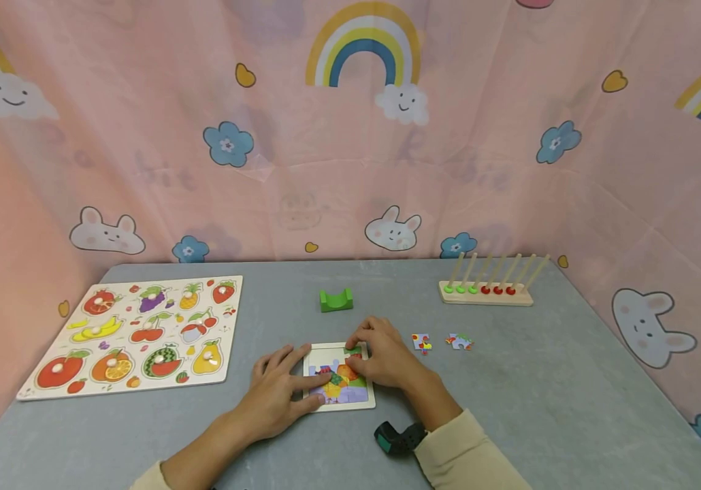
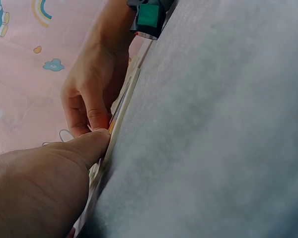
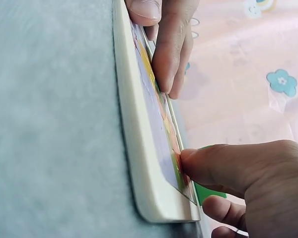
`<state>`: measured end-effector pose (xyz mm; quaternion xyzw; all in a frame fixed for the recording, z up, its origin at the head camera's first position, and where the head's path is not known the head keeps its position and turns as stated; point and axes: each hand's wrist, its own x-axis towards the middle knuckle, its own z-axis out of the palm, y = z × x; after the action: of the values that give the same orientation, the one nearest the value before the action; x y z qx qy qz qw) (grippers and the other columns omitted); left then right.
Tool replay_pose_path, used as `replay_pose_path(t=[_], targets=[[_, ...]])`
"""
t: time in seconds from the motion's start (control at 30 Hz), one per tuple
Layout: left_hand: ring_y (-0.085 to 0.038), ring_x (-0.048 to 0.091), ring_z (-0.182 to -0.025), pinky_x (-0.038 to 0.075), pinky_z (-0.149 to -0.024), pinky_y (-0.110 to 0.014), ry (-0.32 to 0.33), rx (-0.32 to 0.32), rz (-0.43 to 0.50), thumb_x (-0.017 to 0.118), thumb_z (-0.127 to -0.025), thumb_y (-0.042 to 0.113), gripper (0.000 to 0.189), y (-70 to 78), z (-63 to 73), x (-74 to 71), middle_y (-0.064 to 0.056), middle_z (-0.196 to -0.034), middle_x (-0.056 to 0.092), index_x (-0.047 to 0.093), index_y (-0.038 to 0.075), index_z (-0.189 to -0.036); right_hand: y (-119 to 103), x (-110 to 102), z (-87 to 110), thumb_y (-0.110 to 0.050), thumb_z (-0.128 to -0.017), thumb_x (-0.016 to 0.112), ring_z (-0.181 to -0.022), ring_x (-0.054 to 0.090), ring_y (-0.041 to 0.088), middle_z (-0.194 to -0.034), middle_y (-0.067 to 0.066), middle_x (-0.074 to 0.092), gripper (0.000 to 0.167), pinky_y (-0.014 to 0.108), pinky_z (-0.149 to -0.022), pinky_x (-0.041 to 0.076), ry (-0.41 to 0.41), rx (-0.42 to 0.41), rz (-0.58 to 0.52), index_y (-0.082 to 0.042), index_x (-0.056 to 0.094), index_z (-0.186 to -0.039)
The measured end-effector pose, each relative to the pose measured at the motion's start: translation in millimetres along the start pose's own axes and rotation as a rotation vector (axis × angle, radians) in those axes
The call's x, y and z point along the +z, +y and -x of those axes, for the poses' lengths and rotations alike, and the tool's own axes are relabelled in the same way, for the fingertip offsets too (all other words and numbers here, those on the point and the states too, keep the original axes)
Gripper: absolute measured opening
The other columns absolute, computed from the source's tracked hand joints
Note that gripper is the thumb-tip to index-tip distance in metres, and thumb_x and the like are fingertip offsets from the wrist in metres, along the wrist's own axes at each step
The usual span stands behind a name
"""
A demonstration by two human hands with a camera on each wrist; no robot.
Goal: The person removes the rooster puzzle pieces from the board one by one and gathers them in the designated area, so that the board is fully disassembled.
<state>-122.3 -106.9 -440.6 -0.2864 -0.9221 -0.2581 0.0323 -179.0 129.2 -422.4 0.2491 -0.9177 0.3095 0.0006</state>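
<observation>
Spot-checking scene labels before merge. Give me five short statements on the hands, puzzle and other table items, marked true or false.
1. The left hand and right hand both touch the framed puzzle. True.
2. Two loose pieces lie to the left of the framed puzzle. False: they lie to its right.
3. The green block stands beyond the framed puzzle, seen from the head view. True.
4. The bead rack carries only red beads. False: it carries green beads too.
5. The fruit board lies to the left of the framed puzzle. True.
</observation>
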Motion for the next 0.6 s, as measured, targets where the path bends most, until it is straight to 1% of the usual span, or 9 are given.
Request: replay_pose_path(t=[0.17,0.3,0.4,0.5,0.6], targets=[[-0.043,0.028,-0.134,0.017,-0.098,-0.063,-0.004,-0.003,-0.004,0.068,-0.089,0.043,0.036,0.1,-0.1,-0.2,-0.014,-0.147,0.039,0.069,0.030,-0.122,2.1,1.0,0.0,-0.018,-0.080,0.076,-0.100,0.043,0.020,-0.099,-0.006,0.048,0.013,0.045,-0.089,0.035,0.006,-0.020,-0.024,-0.017,0.068,-0.091],[-0.043,0.028,-0.134,0.017,-0.098,-0.063,-0.002,-0.003,-0.006,0.068,-0.088,0.043,0.037,0.0,0.0,0.0,-0.014,-0.147,0.039,0.069,0.030,-0.123,3.0,-0.1,1.4,-0.015,-0.080,0.076,-0.100,0.046,0.018,-0.097,-0.007,0.053,0.015,0.044,-0.089,0.038,0.013,-0.068,-0.056,-0.015,0.067,-0.091],[-0.043,0.028,-0.134,0.017,-0.098,-0.063,-0.002,-0.003,-0.002,0.068,-0.088,0.042,0.037,0.1,0.1,0.2,-0.014,-0.147,0.039,0.069,0.030,-0.123,4.9,-0.9,2.5,-0.012,-0.079,0.075,-0.101,0.048,0.016,-0.096,-0.008,0.057,0.015,0.043,-0.090,0.040,0.011,-0.098,-0.060,-0.014,0.067,-0.091],[-0.044,0.027,-0.134,0.017,-0.098,-0.063,-0.001,-0.001,0.000,0.068,-0.089,0.042,0.037,0.1,0.1,0.3,-0.015,-0.147,0.039,0.069,0.029,-0.123,6.7,-1.6,3.5,-0.009,-0.078,0.074,-0.101,0.048,0.016,-0.097,-0.008,0.057,0.017,0.043,-0.090,0.040,0.005,-0.085,-0.058,-0.014,0.069,-0.094],[-0.044,0.028,-0.133,0.017,-0.098,-0.063,0.000,0.002,-0.002,0.068,-0.089,0.042,0.037,0.0,-0.3,0.2,-0.015,-0.147,0.039,0.069,0.029,-0.123,7.0,-2.2,3.9,-0.011,-0.079,0.074,-0.101,0.047,0.016,-0.098,-0.007,0.055,0.018,0.043,-0.088,0.040,-0.005,-0.048,-0.042,-0.014,0.069,-0.096]])
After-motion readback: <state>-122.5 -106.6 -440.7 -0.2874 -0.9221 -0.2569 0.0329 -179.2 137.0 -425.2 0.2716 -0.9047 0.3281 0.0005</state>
